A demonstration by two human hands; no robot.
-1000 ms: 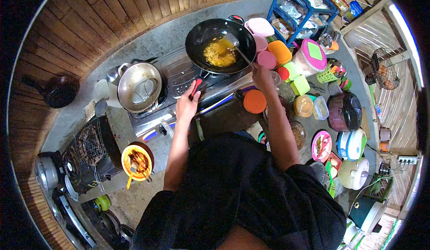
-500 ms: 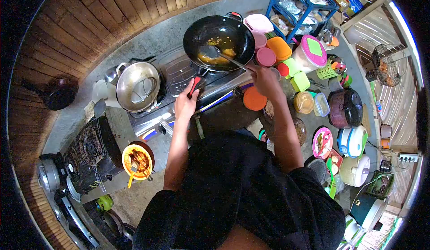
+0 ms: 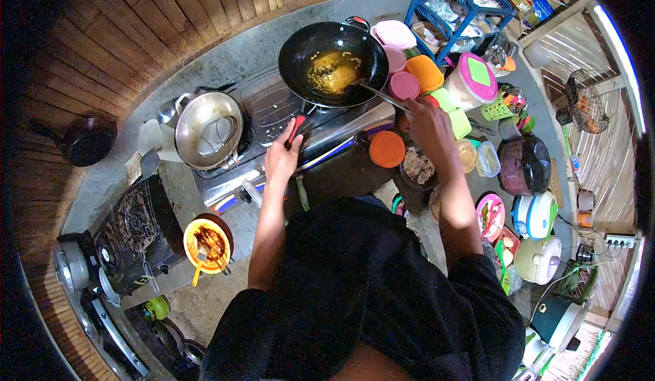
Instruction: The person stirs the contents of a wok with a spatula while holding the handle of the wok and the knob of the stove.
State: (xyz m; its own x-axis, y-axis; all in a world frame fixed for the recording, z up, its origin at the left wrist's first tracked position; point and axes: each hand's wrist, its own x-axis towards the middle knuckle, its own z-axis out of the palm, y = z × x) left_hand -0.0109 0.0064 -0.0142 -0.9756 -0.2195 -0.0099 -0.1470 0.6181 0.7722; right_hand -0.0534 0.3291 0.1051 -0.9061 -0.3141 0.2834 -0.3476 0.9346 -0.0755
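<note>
A black wok (image 3: 295, 64) sits on the gas stove (image 3: 263, 105), with yellow-orange food and small pieces (image 3: 336, 75) in its bottom. My left hand (image 3: 281, 157) is closed round the wok's red and black handle (image 3: 296, 130), on the near side. Held in my right hand (image 3: 430, 125) is a spatula (image 3: 387, 96) with a long metal handle. Its dark blade rests at the right inner wall of the wok, beside the food.
Left of the wok stands a silver pan (image 3: 194, 139). An orange bowl (image 3: 190, 242) with red-brown sauce and utensils is at lower left. Colourful lidded containers (image 3: 426, 74) crowd the right side below a blue rack (image 3: 454, 36). An orange lid (image 3: 387, 150) lies near my right forearm.
The spatula has moved from the middle of the wok to its right side, uncovering the food. My right hand has shifted right and slightly down. My left hand stays on the handle.
</note>
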